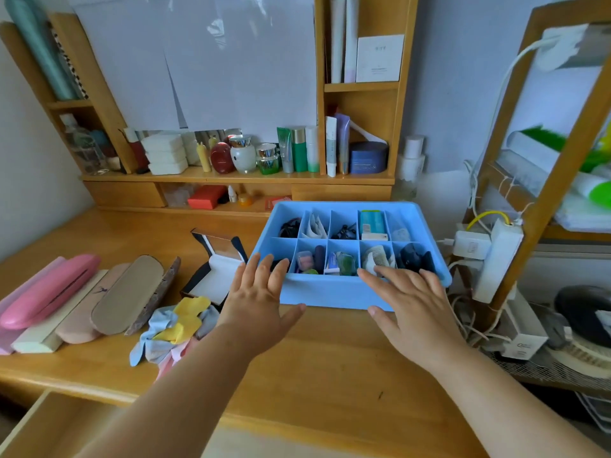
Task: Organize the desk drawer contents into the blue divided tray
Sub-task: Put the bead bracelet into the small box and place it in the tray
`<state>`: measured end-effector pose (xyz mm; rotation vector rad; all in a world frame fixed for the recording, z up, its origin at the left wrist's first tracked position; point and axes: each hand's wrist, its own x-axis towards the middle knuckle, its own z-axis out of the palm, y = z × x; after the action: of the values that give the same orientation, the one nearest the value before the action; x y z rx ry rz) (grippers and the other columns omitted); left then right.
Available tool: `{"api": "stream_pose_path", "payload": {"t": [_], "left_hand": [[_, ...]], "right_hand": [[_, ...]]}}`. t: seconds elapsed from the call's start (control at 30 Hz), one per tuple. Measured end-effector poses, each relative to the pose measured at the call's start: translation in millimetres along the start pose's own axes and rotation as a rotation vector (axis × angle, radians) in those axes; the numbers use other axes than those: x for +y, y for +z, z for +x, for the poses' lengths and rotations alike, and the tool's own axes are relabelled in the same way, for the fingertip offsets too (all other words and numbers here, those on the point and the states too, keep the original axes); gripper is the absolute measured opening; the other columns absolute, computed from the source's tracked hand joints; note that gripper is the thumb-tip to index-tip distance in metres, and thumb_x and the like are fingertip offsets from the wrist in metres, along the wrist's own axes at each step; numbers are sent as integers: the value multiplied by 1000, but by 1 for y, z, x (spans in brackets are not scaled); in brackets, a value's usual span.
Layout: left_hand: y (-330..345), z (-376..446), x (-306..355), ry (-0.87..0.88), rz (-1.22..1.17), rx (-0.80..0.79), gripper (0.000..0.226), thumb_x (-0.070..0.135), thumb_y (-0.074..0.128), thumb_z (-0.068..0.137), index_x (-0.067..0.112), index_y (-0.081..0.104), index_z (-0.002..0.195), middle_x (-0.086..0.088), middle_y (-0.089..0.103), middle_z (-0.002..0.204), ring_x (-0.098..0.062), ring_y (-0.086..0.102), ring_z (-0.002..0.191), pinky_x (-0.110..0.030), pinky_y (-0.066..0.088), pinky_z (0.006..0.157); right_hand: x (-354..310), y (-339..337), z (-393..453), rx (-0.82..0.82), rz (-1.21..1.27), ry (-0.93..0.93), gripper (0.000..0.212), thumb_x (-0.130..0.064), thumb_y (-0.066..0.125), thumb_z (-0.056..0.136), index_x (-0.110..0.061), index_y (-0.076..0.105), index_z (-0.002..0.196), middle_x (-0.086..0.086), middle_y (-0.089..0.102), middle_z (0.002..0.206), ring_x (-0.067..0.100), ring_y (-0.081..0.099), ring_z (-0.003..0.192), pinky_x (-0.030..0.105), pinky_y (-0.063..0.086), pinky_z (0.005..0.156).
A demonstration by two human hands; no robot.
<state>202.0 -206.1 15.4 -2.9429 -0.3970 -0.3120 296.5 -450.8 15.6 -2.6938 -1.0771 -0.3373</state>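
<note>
Our left hand (259, 289) and right hand (405, 300), fingers spread, holding nothing, rest at the blue plastic divided tray's (330, 292) near rim; a shove could spill contents rightward off the wooden table (330, 358).

Blue divided tray (334, 292) flat on desk, compartments filled (w/ misc. bits).

Both hands' spread fingers (277, 271) rest on the blue tray (330, 292).

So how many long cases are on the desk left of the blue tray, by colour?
Bright pink case: 1
Pale pink case: 1
Tan case: 1
Brown case: 1
Cream box: 1
Total: 5
Pale slab under the bright pink one: unclear, not counted.
</note>
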Motion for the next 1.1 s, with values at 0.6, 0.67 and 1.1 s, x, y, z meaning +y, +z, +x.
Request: {"api": "stream_pose_path", "payload": {"t": [0.6, 0.67, 1.1], "left_hand": [[4, -95, -10, 67, -571, 133, 18, 39, 46, 94, 32, 61, 101, 19, 54, 109, 7, 49, 97, -13, 43, 87], [5, -108, -23, 50, -579, 147, 13, 34, 54, 91, 29, 65, 88, 19, 59, 94, 7, 51, 86, -16, 47, 80], [32, -109, -43, 16, -602, 390, 17, 16, 50, 74, 17, 67, 74, 6, 65, 79, -14, 62, 71, -28, 45, 75]], "right_hand": [[-52, -34, 43, 164, 459, 8, 34, -34, 66, 84, -31, 61, 117, -22, 62, 102, -1, 53, 93, 20, 41, 81], [-84, -30, 60, 92, 484, -26, 16, -33, 63, 85, -32, 66, 102, -24, 61, 83, -1, 56, 83, 21, 44, 72], [-191, 30, 195, 26, 33, -66, 22, -28, 52, 89, -19, 47, 69, -4, 44, 65, 25, 54, 84, 28, 28, 58]]}}
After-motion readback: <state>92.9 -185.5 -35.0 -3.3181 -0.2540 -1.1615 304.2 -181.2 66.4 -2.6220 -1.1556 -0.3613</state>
